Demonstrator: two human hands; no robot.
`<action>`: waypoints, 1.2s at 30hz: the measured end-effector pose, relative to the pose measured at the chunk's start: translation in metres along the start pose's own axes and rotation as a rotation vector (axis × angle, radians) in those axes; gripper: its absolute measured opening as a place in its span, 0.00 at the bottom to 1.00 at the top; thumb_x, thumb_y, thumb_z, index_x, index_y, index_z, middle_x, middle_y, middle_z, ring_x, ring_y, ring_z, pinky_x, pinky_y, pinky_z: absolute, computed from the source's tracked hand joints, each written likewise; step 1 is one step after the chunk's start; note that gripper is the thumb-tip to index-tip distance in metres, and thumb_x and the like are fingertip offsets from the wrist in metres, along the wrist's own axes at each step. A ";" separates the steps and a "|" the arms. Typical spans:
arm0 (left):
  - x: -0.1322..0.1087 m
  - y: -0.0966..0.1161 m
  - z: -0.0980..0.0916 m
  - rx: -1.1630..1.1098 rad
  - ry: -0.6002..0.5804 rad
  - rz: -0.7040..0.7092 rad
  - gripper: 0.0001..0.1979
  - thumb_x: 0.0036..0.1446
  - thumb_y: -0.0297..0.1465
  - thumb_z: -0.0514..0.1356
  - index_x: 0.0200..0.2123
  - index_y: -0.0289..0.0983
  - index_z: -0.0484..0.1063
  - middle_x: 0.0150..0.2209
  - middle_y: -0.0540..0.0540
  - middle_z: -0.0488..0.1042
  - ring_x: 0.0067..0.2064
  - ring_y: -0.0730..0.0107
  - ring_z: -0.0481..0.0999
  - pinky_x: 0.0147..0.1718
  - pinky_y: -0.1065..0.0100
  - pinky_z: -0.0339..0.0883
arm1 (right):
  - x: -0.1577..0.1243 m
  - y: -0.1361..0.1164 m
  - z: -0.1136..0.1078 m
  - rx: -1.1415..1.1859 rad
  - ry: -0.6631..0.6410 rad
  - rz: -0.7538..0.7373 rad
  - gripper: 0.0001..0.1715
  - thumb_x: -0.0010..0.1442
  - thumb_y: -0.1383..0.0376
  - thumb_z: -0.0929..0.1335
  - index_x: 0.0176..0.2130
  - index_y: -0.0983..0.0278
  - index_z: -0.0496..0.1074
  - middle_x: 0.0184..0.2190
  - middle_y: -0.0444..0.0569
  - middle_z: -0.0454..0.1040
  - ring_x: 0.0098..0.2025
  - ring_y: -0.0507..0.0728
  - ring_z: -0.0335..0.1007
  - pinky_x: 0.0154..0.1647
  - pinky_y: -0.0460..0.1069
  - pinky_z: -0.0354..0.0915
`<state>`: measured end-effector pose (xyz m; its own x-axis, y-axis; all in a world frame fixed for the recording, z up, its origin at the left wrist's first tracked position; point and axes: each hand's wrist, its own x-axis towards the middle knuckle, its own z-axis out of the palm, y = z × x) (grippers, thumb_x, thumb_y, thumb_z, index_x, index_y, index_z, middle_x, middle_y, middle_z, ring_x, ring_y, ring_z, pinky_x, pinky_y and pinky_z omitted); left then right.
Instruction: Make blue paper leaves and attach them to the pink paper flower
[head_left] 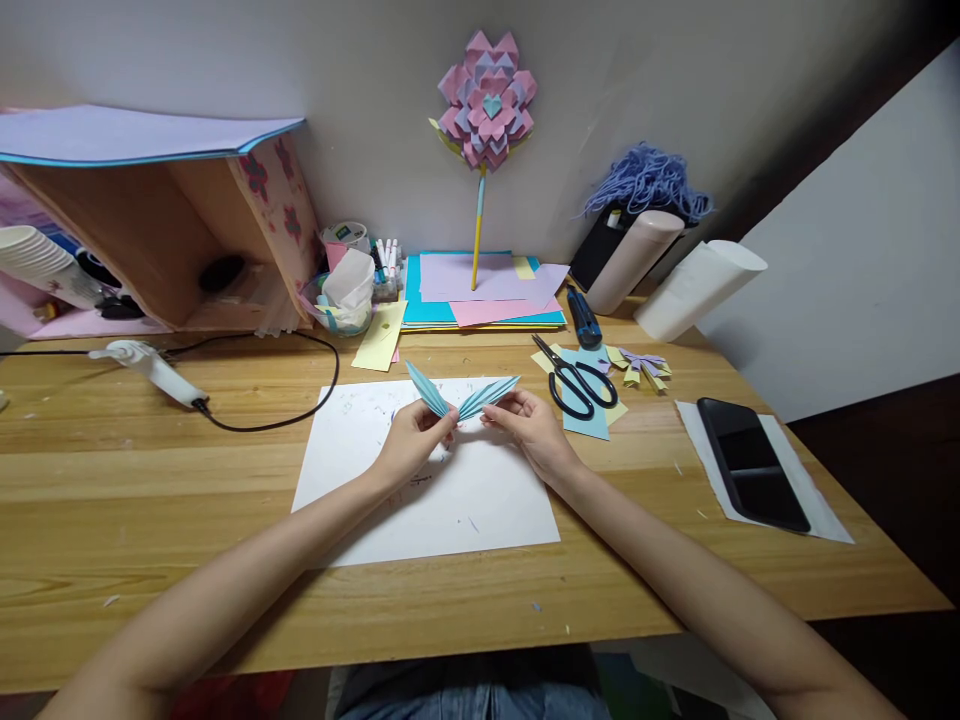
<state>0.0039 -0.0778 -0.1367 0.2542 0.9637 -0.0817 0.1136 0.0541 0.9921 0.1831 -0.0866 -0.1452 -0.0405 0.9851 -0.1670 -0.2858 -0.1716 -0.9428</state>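
Note:
A pleated light-blue paper strip (463, 396), folded into a V, is held just above a white sheet (420, 500) on the wooden desk (150, 470). My left hand (414, 440) pinches it near the middle fold. My right hand (531, 425) pinches the right wing close to the fold. Both hands have their fingers closed on the paper.
Black scissors (576, 385) lie on blue and yellow paper scraps to the right. A black phone (750, 463) rests on white paper farther right. A glue gun (154, 370) with its cord lies at left. Coloured paper stack (480, 290), a paper flower (487, 100), rolls and a wooden box stand at the back.

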 end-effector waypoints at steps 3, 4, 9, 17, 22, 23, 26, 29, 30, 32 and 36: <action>0.000 -0.001 0.000 0.008 -0.005 -0.003 0.14 0.49 0.40 0.59 0.29 0.33 0.70 0.23 0.49 0.70 0.25 0.73 0.69 0.28 0.70 0.63 | 0.000 0.000 0.000 0.018 -0.023 0.001 0.17 0.42 0.62 0.74 0.33 0.64 0.70 0.30 0.45 0.73 0.31 0.51 0.69 0.38 0.48 0.66; 0.000 -0.001 0.000 0.013 -0.005 -0.003 0.14 0.49 0.40 0.59 0.29 0.33 0.70 0.22 0.49 0.70 0.25 0.73 0.69 0.28 0.71 0.63 | 0.000 -0.001 0.000 0.011 -0.027 -0.004 0.17 0.42 0.62 0.74 0.34 0.63 0.70 0.30 0.45 0.72 0.31 0.50 0.68 0.37 0.48 0.66; 0.000 0.001 0.000 0.023 -0.009 -0.007 0.14 0.49 0.40 0.59 0.28 0.33 0.70 0.22 0.49 0.69 0.24 0.73 0.69 0.27 0.71 0.62 | -0.001 -0.002 0.001 -0.073 -0.030 -0.066 0.17 0.44 0.61 0.73 0.36 0.63 0.69 0.31 0.46 0.72 0.31 0.52 0.67 0.35 0.49 0.66; 0.000 0.001 0.000 0.016 -0.032 -0.011 0.13 0.49 0.39 0.59 0.29 0.33 0.70 0.22 0.50 0.68 0.24 0.74 0.68 0.27 0.71 0.62 | -0.002 -0.002 0.000 -0.130 -0.059 -0.081 0.12 0.47 0.59 0.71 0.28 0.64 0.68 0.23 0.44 0.71 0.28 0.52 0.67 0.34 0.49 0.63; -0.001 0.000 0.001 0.011 -0.056 0.010 0.13 0.50 0.39 0.58 0.30 0.33 0.69 0.23 0.50 0.67 0.25 0.74 0.68 0.26 0.71 0.63 | -0.002 -0.003 0.000 -0.098 -0.142 -0.082 0.12 0.48 0.61 0.71 0.29 0.64 0.65 0.23 0.41 0.69 0.28 0.50 0.67 0.34 0.48 0.63; -0.002 0.001 0.001 0.017 -0.059 0.013 0.13 0.50 0.39 0.58 0.30 0.33 0.69 0.23 0.50 0.67 0.25 0.74 0.68 0.26 0.71 0.63 | -0.001 -0.002 0.000 -0.092 -0.138 -0.076 0.13 0.47 0.62 0.71 0.30 0.64 0.64 0.24 0.41 0.69 0.28 0.51 0.67 0.34 0.48 0.63; -0.004 0.001 0.003 0.040 -0.067 0.024 0.13 0.50 0.39 0.58 0.30 0.33 0.69 0.23 0.49 0.67 0.25 0.74 0.68 0.25 0.72 0.64 | -0.001 0.001 -0.001 -0.073 -0.093 -0.050 0.15 0.46 0.62 0.71 0.32 0.64 0.64 0.25 0.43 0.69 0.29 0.51 0.67 0.35 0.49 0.63; -0.006 0.001 0.004 0.063 -0.071 0.041 0.13 0.50 0.38 0.58 0.31 0.33 0.69 0.25 0.48 0.69 0.26 0.74 0.69 0.26 0.72 0.66 | 0.000 0.004 -0.001 -0.073 -0.074 -0.046 0.13 0.46 0.63 0.71 0.31 0.64 0.65 0.26 0.43 0.69 0.28 0.51 0.66 0.34 0.48 0.62; -0.006 0.001 0.004 0.071 -0.072 0.049 0.13 0.50 0.38 0.58 0.31 0.33 0.69 0.26 0.48 0.69 0.26 0.74 0.69 0.26 0.72 0.66 | 0.000 0.005 -0.001 -0.081 -0.072 -0.044 0.11 0.47 0.63 0.70 0.31 0.64 0.66 0.25 0.43 0.68 0.28 0.50 0.66 0.33 0.48 0.62; -0.007 0.001 0.004 0.089 -0.078 0.064 0.13 0.51 0.38 0.58 0.31 0.33 0.70 0.27 0.47 0.70 0.27 0.73 0.70 0.27 0.71 0.67 | 0.000 0.005 -0.001 -0.086 -0.059 -0.031 0.09 0.47 0.64 0.69 0.30 0.64 0.67 0.25 0.43 0.68 0.28 0.50 0.65 0.33 0.47 0.62; -0.008 0.001 0.004 0.117 -0.103 0.079 0.12 0.51 0.38 0.58 0.32 0.33 0.70 0.28 0.46 0.71 0.27 0.73 0.70 0.27 0.71 0.67 | 0.000 0.002 0.001 -0.023 -0.012 0.028 0.06 0.47 0.65 0.67 0.29 0.64 0.67 0.25 0.42 0.68 0.27 0.50 0.64 0.32 0.47 0.62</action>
<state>0.0063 -0.0867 -0.1354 0.3634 0.9314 -0.0195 0.1987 -0.0570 0.9784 0.1813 -0.0874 -0.1463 -0.0600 0.9800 -0.1896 -0.2623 -0.1987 -0.9443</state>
